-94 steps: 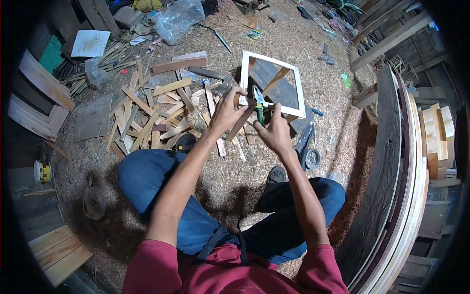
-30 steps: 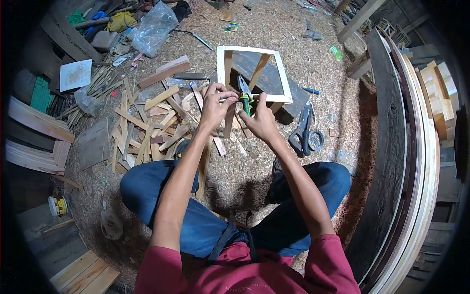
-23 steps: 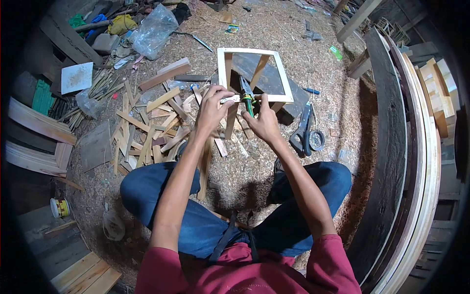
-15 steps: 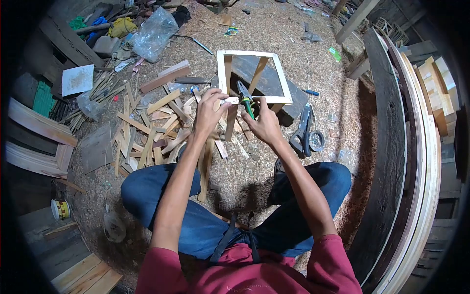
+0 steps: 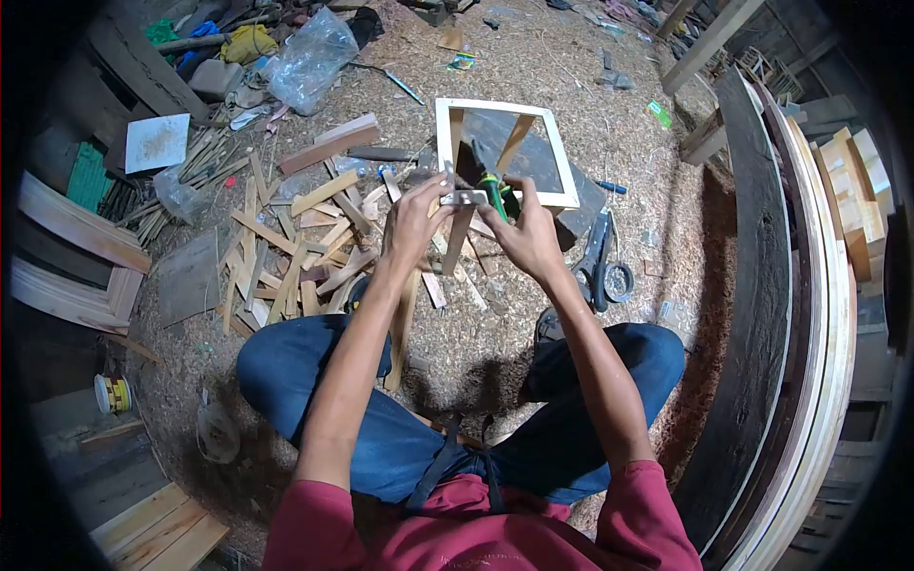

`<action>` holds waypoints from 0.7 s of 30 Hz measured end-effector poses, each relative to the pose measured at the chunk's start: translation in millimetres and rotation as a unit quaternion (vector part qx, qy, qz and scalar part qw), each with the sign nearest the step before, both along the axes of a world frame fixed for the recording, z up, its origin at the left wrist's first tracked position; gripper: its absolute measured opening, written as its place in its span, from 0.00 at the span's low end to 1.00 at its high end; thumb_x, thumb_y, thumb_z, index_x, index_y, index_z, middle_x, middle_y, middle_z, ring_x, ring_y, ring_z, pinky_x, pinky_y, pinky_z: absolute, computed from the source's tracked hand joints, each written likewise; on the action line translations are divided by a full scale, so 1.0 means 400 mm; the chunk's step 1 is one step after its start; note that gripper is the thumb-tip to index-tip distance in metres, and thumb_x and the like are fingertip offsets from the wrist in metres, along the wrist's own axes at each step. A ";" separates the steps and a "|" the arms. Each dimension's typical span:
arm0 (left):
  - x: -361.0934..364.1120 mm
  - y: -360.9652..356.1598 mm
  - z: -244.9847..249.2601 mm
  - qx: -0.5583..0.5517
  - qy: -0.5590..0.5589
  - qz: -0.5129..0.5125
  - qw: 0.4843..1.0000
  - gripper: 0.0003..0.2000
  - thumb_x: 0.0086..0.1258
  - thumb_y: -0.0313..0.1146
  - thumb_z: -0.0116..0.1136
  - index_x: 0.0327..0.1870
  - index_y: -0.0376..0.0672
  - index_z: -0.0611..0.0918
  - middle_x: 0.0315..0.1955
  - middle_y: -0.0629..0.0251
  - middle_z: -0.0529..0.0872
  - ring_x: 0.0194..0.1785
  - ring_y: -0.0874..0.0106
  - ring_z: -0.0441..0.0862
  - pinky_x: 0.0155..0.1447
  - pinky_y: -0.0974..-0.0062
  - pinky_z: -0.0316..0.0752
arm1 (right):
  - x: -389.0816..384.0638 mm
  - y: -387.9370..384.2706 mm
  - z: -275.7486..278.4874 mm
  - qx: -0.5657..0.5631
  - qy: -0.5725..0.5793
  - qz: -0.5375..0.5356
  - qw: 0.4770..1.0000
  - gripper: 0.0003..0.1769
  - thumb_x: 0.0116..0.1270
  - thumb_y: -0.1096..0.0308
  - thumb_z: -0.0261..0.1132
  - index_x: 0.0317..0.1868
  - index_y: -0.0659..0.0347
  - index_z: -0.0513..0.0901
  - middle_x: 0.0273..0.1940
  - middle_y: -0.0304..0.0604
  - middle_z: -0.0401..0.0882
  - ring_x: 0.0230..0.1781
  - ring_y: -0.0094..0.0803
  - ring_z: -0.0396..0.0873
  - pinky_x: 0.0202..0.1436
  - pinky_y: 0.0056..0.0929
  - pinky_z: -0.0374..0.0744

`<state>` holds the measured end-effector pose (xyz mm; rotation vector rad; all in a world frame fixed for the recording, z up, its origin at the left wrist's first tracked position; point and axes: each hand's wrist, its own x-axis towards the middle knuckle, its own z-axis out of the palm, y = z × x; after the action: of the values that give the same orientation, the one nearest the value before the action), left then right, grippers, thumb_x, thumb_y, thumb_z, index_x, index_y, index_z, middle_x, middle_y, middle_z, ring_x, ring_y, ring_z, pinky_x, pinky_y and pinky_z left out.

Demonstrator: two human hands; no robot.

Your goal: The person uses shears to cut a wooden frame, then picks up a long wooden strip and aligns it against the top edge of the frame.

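Note:
A wooden frame (image 5: 559, 157) with a pale rectangular top and brown legs stands in front of me, over a dark wooden block (image 5: 581, 202). At its near left corner, my left hand (image 5: 412, 226) pinches a small grey metal plate (image 5: 464, 197) against the near rail. My right hand (image 5: 529, 240) is closed around green-handled pliers (image 5: 496, 198). Their dark jaws point up and away from me, inside the frame's opening. The right fingers rest close to the near rail, just right of the plate.
Wood offcuts (image 5: 314, 243) lie piled to the left. A handsaw (image 5: 596, 257) and a roll of tape (image 5: 618, 281) sit on the shavings at right. Long boards (image 5: 752, 333) stand along the right side. A plastic bag (image 5: 309, 65) and scraps lie at the back left.
The pliers have shifted slightly right and tilted, with the right hand. The metal plate now shows flat along the near rail. The whole view has moved a little.

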<state>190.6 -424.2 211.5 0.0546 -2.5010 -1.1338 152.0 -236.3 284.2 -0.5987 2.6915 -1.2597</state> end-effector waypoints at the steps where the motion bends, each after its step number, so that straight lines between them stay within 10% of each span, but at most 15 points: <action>1: -0.002 -0.002 -0.008 0.020 -0.001 -0.004 1.000 0.15 0.59 0.29 0.69 0.48 0.35 0.84 0.60 0.53 0.80 0.63 0.59 0.78 0.66 0.67 0.73 | 0.005 -0.008 -0.001 -0.024 0.040 -0.007 0.999 0.34 0.64 0.51 0.67 0.60 0.65 0.67 0.23 0.55 0.77 0.25 0.49 0.80 0.32 0.46 0.75; 5: -0.005 -0.011 -0.010 0.006 0.020 -0.003 1.000 0.13 0.60 0.28 0.69 0.46 0.36 0.85 0.56 0.54 0.83 0.57 0.59 0.82 0.61 0.67 0.77 | 0.019 -0.016 -0.067 0.079 -0.024 0.022 0.996 0.33 0.65 0.51 0.65 0.57 0.68 0.66 0.36 0.72 0.81 0.37 0.61 0.84 0.47 0.56 0.79; 9: -0.012 -0.007 -0.011 0.013 0.009 -0.004 1.000 0.13 0.59 0.29 0.69 0.44 0.36 0.86 0.55 0.56 0.84 0.55 0.60 0.84 0.59 0.68 0.79 | -0.002 -0.012 0.072 0.120 -0.141 0.004 0.983 0.33 0.64 0.48 0.67 0.58 0.66 0.70 0.41 0.65 0.82 0.42 0.51 0.84 0.46 0.42 0.79; 11: -0.011 0.000 -0.010 0.019 -0.020 0.000 1.000 0.13 0.59 0.29 0.70 0.45 0.36 0.86 0.55 0.57 0.84 0.55 0.61 0.84 0.59 0.68 0.79 | -0.013 -0.005 0.002 -0.044 0.022 -0.020 0.999 0.33 0.66 0.48 0.65 0.59 0.66 0.68 0.37 0.63 0.83 0.39 0.49 0.85 0.43 0.42 0.79; 15: -0.012 -0.004 -0.006 -0.005 0.030 -0.011 0.999 0.13 0.59 0.29 0.69 0.45 0.37 0.86 0.54 0.57 0.84 0.55 0.61 0.84 0.59 0.68 0.78 | 0.008 -0.020 0.017 0.095 -0.169 -0.015 0.981 0.33 0.65 0.51 0.65 0.59 0.67 0.65 0.43 0.68 0.81 0.43 0.61 0.83 0.49 0.48 0.79; 16: -0.012 -0.007 -0.006 -0.007 0.034 -0.011 0.999 0.12 0.59 0.30 0.69 0.44 0.37 0.86 0.54 0.56 0.84 0.55 0.60 0.84 0.58 0.68 0.79 | 0.005 -0.005 -0.083 0.039 -0.024 0.037 0.998 0.33 0.64 0.51 0.65 0.57 0.68 0.66 0.40 0.70 0.81 0.44 0.64 0.82 0.51 0.48 0.78; 21: -0.002 0.005 0.040 -0.107 0.028 0.004 0.994 0.12 0.60 0.35 0.70 0.41 0.39 0.87 0.51 0.59 0.86 0.58 0.61 0.80 0.63 0.64 0.73 | -0.036 0.006 -0.097 -0.044 -0.116 -0.004 0.992 0.34 0.63 0.49 0.67 0.56 0.67 0.67 0.41 0.68 0.81 0.42 0.58 0.82 0.47 0.44 0.78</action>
<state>189.7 -422.3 227.6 -0.0268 -2.5537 -0.8471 137.6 -233.9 245.5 -0.4228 2.4631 -1.3628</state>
